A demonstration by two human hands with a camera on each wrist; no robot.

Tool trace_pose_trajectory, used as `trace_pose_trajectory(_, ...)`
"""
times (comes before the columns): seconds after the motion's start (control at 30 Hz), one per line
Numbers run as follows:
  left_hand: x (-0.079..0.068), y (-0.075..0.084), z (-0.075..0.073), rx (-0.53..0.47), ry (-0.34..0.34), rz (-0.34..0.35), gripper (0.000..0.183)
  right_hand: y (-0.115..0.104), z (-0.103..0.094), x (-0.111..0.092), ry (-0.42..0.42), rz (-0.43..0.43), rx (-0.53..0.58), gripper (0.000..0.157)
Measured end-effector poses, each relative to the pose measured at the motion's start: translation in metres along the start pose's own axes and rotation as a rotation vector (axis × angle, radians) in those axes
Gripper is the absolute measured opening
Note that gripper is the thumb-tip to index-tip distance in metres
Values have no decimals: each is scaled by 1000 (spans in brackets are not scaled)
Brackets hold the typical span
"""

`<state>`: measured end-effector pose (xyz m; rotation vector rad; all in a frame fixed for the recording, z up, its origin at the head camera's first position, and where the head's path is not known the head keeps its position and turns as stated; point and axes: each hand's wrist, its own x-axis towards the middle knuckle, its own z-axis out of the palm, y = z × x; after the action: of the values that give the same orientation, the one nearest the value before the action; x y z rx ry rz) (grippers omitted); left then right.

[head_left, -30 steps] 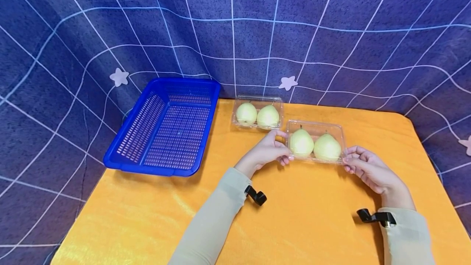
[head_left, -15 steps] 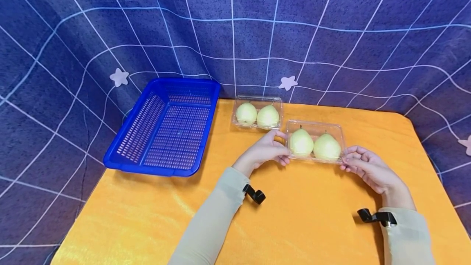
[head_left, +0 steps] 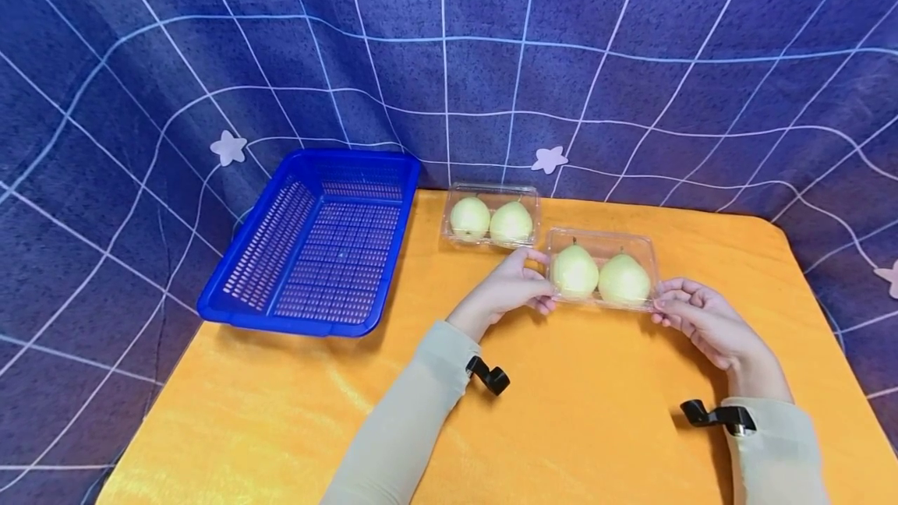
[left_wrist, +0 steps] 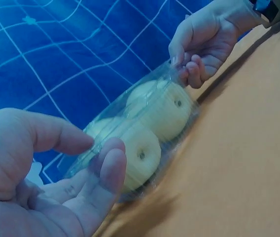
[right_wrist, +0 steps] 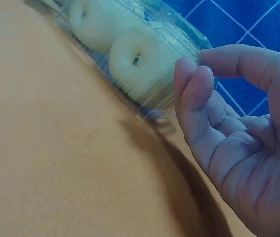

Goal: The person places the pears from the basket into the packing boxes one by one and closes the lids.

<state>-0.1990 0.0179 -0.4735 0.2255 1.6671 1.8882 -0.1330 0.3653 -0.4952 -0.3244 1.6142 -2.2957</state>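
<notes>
My left hand pinches the left end of a clear plastic clamshell box, thumb at the near corner. At the opposite end, my right hand pinches the near right corner between thumb and fingers. Two pale yellow-green pears, a left one and a right one, sit side by side inside. In the left wrist view the box is tilted, its lid edge between the fingers. The right wrist view shows the right thumb against the box's rim.
A second clear box with two pears stands just behind and left, near the back edge. Further left is a blue perforated plastic basket. An orange cloth covers the table, and a blue gridded curtain hangs behind.
The left fingertips have shifted very slightly at the box's near left corner. The box and the right hand stay in nearly the same place.
</notes>
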Motion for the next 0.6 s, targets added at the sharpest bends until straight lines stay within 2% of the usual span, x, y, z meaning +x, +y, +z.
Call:
trace_pose_trajectory(0.3, -4, 6, 19, 7, 120, 80, 51, -3, 1, 1, 43, -52, 13, 27)
trace_pose_trajectory(0.47, 0, 7, 31, 59, 223, 115, 53, -7, 1, 3, 57, -79, 6, 27)
trace_pose_trajectory(0.6, 8, 12, 42, 141, 297, 99, 55, -14, -4, 9, 73, -80, -13, 26)
